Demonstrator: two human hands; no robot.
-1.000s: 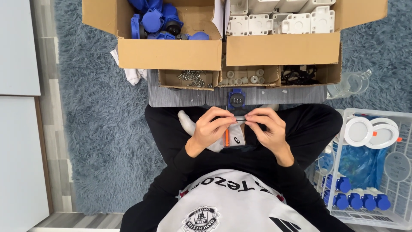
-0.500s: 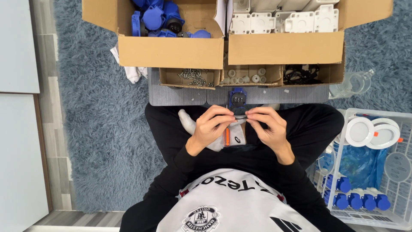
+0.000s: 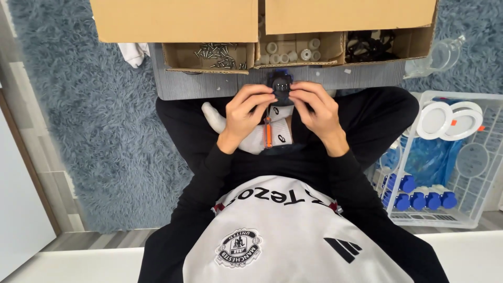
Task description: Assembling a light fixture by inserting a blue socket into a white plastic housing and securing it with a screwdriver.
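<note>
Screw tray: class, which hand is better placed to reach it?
Left. The left hand sits just below the screw tray; the right hand is farther off. Both grip the blue part.

Our hands (image 3: 283,107) cover most of the small dark part (image 3: 281,86); the two cardboard boxes (image 3: 262,18) run off the top edge.
</note>
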